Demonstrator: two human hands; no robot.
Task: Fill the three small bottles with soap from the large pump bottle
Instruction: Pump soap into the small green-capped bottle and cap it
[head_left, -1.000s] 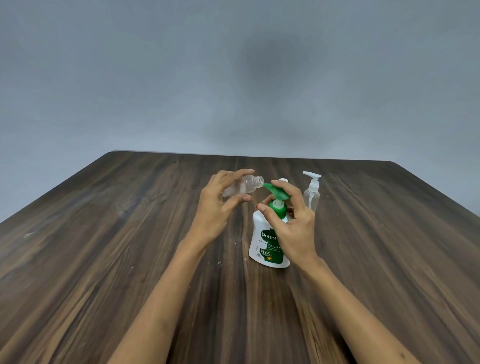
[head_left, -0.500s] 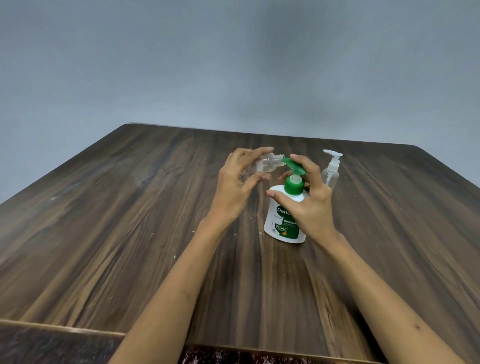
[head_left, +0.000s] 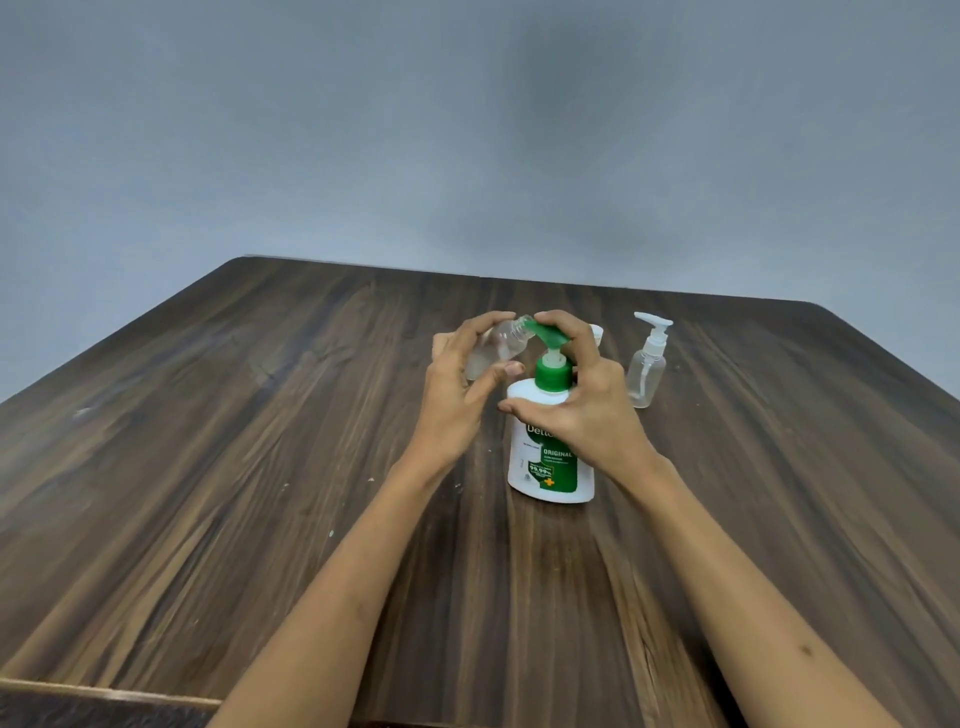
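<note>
Near the middle of the tabletop stands the large pump bottle, white with a green label, upright; the right hand grips it, thumb across its shoulder, fingers curled over the green pump head; the left hand holds a clear small bottle, uncapped and tilted, its open neck at the tip of the green nozzle.

Change noted: against the frame a second ago, the neck of the held bottle sat just left of the nozzle, apart from it; half a second ago it was closing in; it now meets the tip. Judgement: alignment is done and the pumping step is at hand; whether soap is flowing cannot be told, and the held bottle's fill level is unclear.

Further differences: the camera has tipped downward, so the near table edge now shows at bottom left; both grips are unchanged in kind.

A second small bottle, clear with a white pump top, stands upright just right of the right hand; a white pump top shows behind that hand, its bottle hidden.
</note>
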